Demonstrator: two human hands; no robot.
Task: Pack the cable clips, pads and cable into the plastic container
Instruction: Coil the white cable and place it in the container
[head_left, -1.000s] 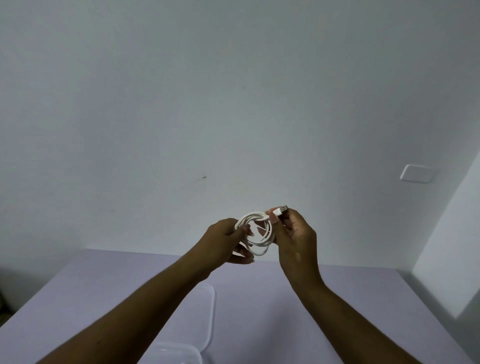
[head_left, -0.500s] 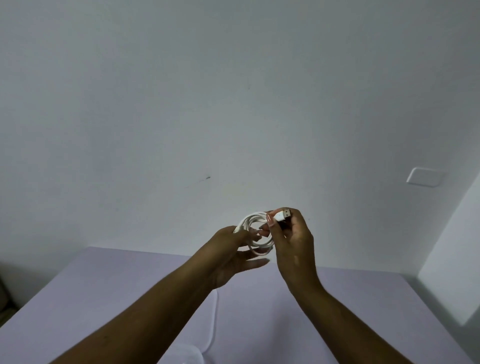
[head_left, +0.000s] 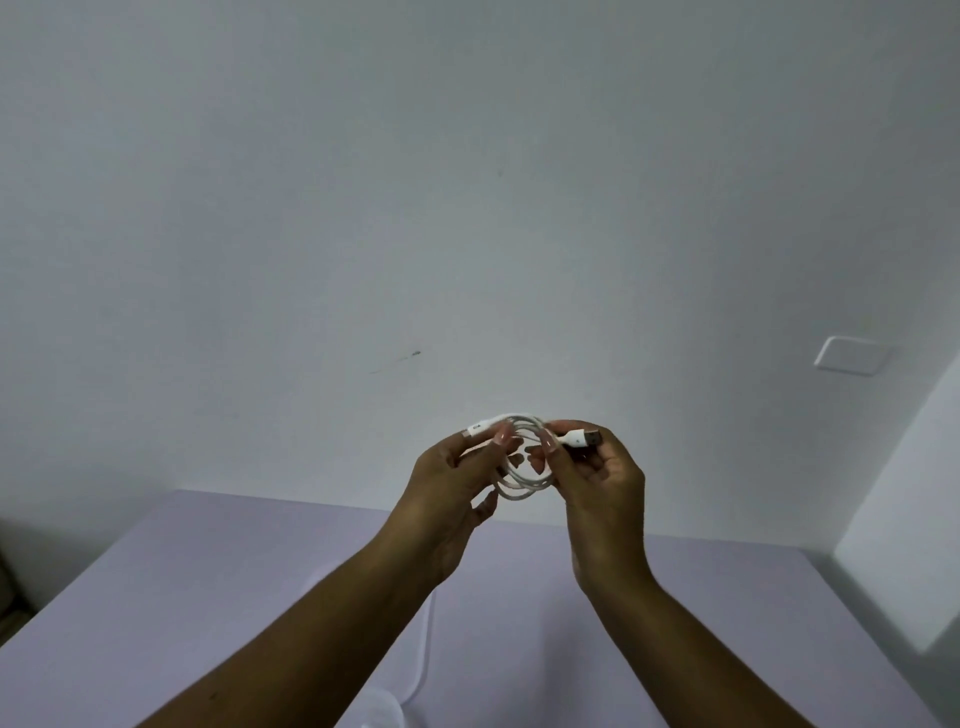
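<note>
Hiding most of the clear plastic container on the lilac table, the left forearm is crossing it; a wall plate is sitting far right. The left hand and right hand are pinching the coiled white cable in mid-air by its small connector and USB plug. That small connector is newly showing since half a second ago. Plug markings are too small to read.

I am looking into a plain indoor room; whether it is a home or an office I cannot tell. A bare, pale painted wall fills most of my view, with a faint scuff mark and a white wall plate near the right-hand corner. Below it a lavender-topped table meets the wall.
</note>
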